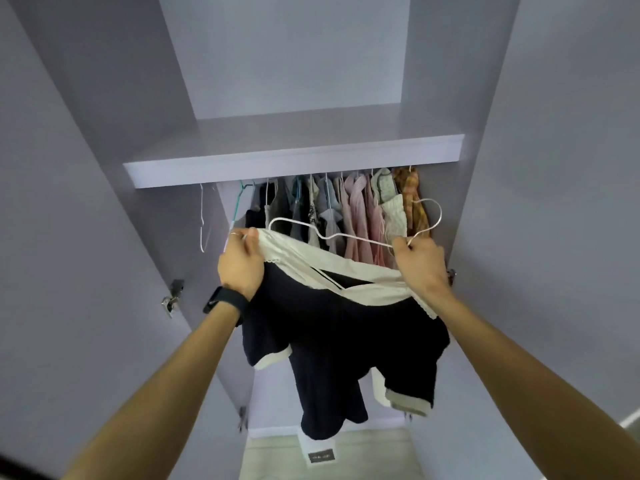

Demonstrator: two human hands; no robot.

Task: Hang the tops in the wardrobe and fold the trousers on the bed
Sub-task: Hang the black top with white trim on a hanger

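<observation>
A dark navy top point(343, 344) with a cream collar and cream sleeve cuffs hangs between my hands in front of the open wardrobe point(291, 157). My left hand point(240, 259) grips the cream collar at its left end. My right hand point(420, 261) holds the collar's right end together with a thin white wire hanger point(349, 234), which lies across above the collar with its hook curling up at the right. The top's body and sleeves dangle below my wrists.
Several hung garments point(346, 206) crowd the rail under the shelf, from dark ones at the left to pink and orange at the right. Empty hangers point(202, 220) hang at the rail's left end. Both wardrobe doors stand open beside my arms.
</observation>
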